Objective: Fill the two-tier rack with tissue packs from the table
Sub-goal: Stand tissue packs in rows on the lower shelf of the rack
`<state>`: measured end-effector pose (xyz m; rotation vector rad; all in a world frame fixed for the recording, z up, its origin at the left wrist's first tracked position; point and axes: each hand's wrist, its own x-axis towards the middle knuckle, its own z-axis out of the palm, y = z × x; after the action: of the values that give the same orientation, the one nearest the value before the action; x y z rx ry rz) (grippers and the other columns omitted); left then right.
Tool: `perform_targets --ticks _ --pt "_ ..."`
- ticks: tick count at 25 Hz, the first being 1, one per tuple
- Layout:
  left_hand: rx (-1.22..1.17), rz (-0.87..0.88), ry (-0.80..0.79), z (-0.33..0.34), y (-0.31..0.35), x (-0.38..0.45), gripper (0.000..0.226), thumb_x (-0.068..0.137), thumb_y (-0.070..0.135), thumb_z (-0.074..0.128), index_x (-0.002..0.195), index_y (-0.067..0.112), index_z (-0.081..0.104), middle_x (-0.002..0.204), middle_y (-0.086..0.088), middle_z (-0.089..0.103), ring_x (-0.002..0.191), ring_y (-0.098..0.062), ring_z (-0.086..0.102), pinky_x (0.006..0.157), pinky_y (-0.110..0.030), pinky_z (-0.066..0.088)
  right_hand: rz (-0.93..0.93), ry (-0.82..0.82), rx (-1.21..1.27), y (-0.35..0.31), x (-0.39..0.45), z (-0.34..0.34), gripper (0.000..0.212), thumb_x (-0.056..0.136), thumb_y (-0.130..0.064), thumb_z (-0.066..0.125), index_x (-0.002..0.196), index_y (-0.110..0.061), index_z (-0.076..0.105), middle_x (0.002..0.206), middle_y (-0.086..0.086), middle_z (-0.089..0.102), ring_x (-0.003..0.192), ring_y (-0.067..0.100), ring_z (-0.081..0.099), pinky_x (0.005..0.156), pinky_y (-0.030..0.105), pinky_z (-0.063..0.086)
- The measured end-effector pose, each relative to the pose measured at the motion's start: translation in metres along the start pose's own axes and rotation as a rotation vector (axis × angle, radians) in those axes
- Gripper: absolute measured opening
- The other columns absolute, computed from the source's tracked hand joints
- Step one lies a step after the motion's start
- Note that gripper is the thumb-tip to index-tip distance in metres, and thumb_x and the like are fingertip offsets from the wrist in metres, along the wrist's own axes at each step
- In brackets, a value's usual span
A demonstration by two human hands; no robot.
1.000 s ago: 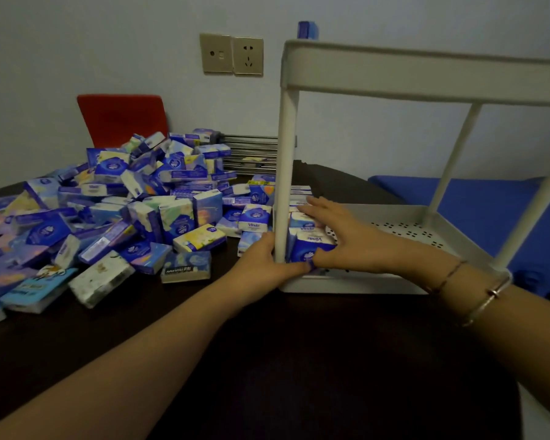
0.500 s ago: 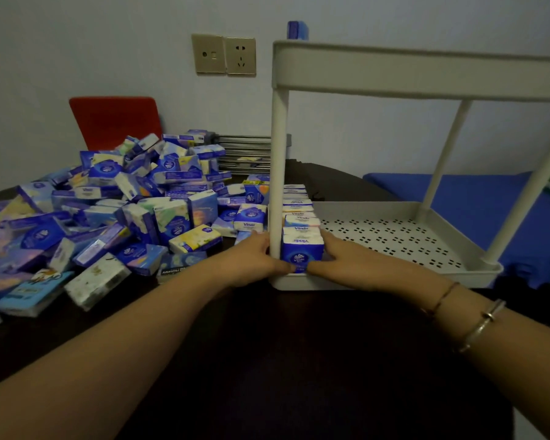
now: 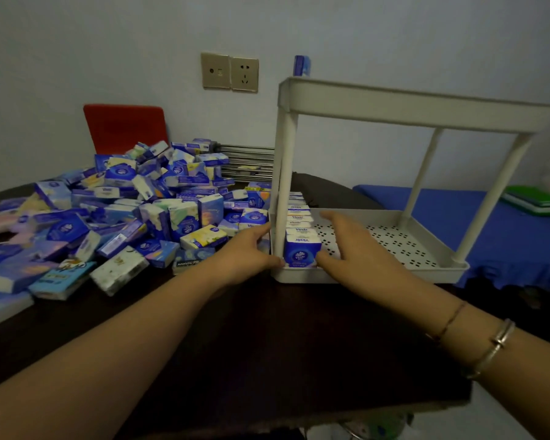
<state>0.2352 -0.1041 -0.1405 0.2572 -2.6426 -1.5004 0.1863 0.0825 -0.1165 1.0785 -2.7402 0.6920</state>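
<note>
Both hands flank the nearest upright tissue pack (image 3: 300, 250) in the white rack's lower tray (image 3: 426, 249): left hand (image 3: 246, 250) and right hand (image 3: 353, 246), fingers relaxed, touch its sides.

White rack (image 3: 407, 104); blue-white tissue packs (image 3: 300, 250); red chair (image 3: 126, 127); dark table (image 3: 267, 344).

A: Where are the hands?
B: Left hand (image 3: 246, 249) touches the rack (image 3: 419, 106) post's left side; right hand (image 3: 351, 246) sits just right of the near pack (image 3: 300, 251).
A: The pile (image 3: 134, 211)?
B: Left on the table (image 3: 251, 344).
</note>
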Motion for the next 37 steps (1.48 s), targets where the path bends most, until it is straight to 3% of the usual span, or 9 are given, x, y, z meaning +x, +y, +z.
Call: perform_targets --ticks 3,6,10,13,19,25,28,32,37 --pt "0.09 0.055 0.157 -0.017 -0.017 -0.021 0.074 0.082 0.011 0.069 0.146 0.02 0.032 0.151 -0.001 0.034 0.137 -0.016 0.033 0.105 -0.025 0.029 -0.164 0.171 0.003 -0.03 -0.015 0.007 0.048 0.089 -0.029 0.055 0.133 -0.024 0.037 0.133 -0.004 0.044 0.122 0.009 0.041 0.096 0.024 0.038" --pt "0.252 0.112 0.316 -0.042 -0.045 -0.044 0.064 0.083 0.008 0.065 0.141 0.015 0.04 0.148 -0.001 0.038 0.135 -0.014 0.035 0.098 -0.013 0.025 -0.304 0.17 0.067 -0.064 -0.016 0.029 0.036 0.088 -0.023 0.055 0.123 -0.024 0.044 0.121 -0.007 0.046 0.113 0.005 0.042 0.095 0.022 0.039" --pt "0.431 0.133 0.566 -0.078 -0.082 -0.067 0.055 0.079 0.012 0.065 0.132 0.012 0.051 0.135 -0.007 0.05 0.127 -0.025 0.044 0.106 -0.033 0.034 -0.364 0.112 0.124 -0.088 0.01 0.073 0.03 0.088 -0.02 0.054 0.118 -0.021 0.049 0.116 -0.005 0.05 0.11 0.007 0.045 0.094 0.022 0.039" --pt "0.524 0.018 0.759 -0.104 -0.105 -0.081 0.053 0.078 0.028 0.067 0.128 0.019 0.052 0.129 -0.002 0.05 0.119 -0.026 0.042 0.097 -0.037 0.037 -0.309 0.099 0.206 -0.101 0.044 0.106 0.026 0.084 -0.012 0.054 0.11 -0.014 0.053 0.11 0.003 0.054 0.104 0.016 0.05 0.093 0.033 0.042" --pt "0.59 -0.021 0.821 -0.109 -0.129 -0.084 0.053 0.075 0.046 0.064 0.12 0.024 0.047 0.121 0.003 0.039 0.113 -0.019 0.036 0.093 -0.036 0.039 -0.183 0.179 0.165 -0.109 0.095 0.149 0.028 0.087 -0.011 0.049 0.114 -0.013 0.053 0.114 0.007 0.053 0.111 0.023 0.046 0.093 0.035 0.038" --pt "0.596 -0.012 0.882 -0.112 -0.13 -0.083 0.053 0.085 0.044 0.053 0.136 0.032 0.04 0.134 0.004 0.033 0.121 -0.02 0.03 0.099 -0.036 0.033 -0.101 0.063 -0.025 -0.092 0.112 0.166 0.047 0.098 -0.035 0.033 0.142 -0.019 0.04 0.147 0.009 0.04 0.14 0.027 0.026 0.117 0.042 0.02" --pt "0.789 -0.058 0.862 -0.114 -0.124 -0.065 0.052 0.087 0.05 0.051 0.135 0.032 0.042 0.13 0.002 0.034 0.116 -0.021 0.03 0.094 -0.033 0.03 -0.113 0.028 0.011 -0.091 0.107 0.164 0.04 0.097 -0.036 0.038 0.128 -0.018 0.054 0.132 0.007 0.052 0.132 0.027 0.036 0.11 0.039 0.028" --pt "0.62 -0.214 0.939 -0.12 -0.108 -0.033 0.032 0.082 0.045 0.065 0.109 0.028 0.059 0.126 -0.003 0.037 0.116 -0.026 0.033 0.092 -0.035 0.031 -0.102 0.067 0.151 -0.094 0.103 0.153 0.022 0.086 -0.037 0.058 0.097 -0.019 0.054 0.098 0.001 0.056 0.097 0.02 0.051 0.08 0.034 0.042" --pt "0.248 0.129 1.146 -0.118 -0.106 -0.037 0.023 0.084 0.035 0.065 0.097 0.017 0.06 0.11 0.004 0.049 0.103 -0.008 0.044 0.081 -0.02 0.035 0.082 -0.049 0.18 -0.098 0.115 0.148 0.062 0.074 -0.044 0.071 0.121 -0.018 0.041 0.123 0.006 0.053 0.116 0.027 0.047 0.092 0.04 0.044"
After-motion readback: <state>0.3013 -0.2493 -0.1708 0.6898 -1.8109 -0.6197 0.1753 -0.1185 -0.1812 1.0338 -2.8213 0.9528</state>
